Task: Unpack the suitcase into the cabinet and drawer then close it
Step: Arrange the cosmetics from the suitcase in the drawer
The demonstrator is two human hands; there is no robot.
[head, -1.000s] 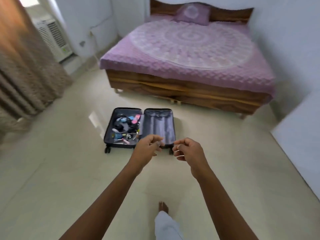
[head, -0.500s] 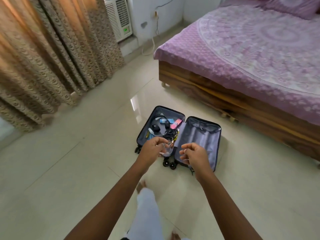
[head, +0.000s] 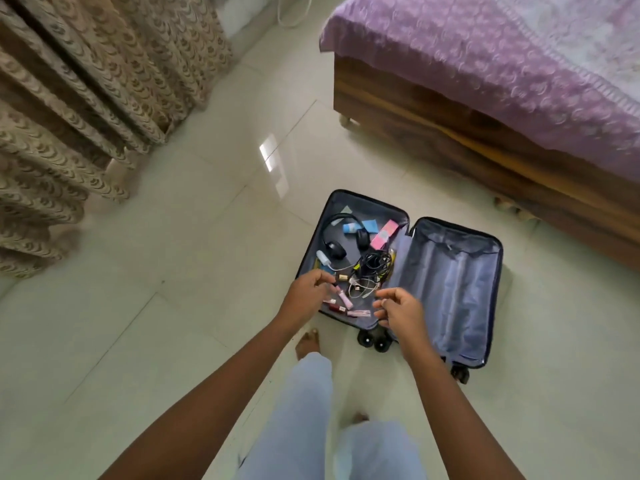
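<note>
A dark suitcase [head: 450, 282] lies open on the tiled floor, its right half bare grey lining. The left half holds black headphones [head: 334, 249], a tangle of black cables [head: 374, 265], a pink box [head: 383, 234], blue packets [head: 351, 226], a small white bottle [head: 323, 257] and several small pink tubes [head: 343, 301]. My left hand [head: 306, 296] hovers over the near left corner with loosely curled fingers and holds nothing I can see. My right hand [head: 401, 311] hangs over the near middle edge, fingers loosely curled, also holding nothing.
A wooden bed [head: 450, 133] with a purple cover [head: 485, 64] stands to the right behind the suitcase. Patterned beige curtains [head: 86, 98] hang at the left. My bare feet [head: 307, 344] are just in front of the suitcase wheels [head: 374, 341]. No cabinet or drawer is in view.
I have walked up to the suitcase, which now lies directly below my hands. The view has tilted down and left. My hands have drifted slightly apart.
</note>
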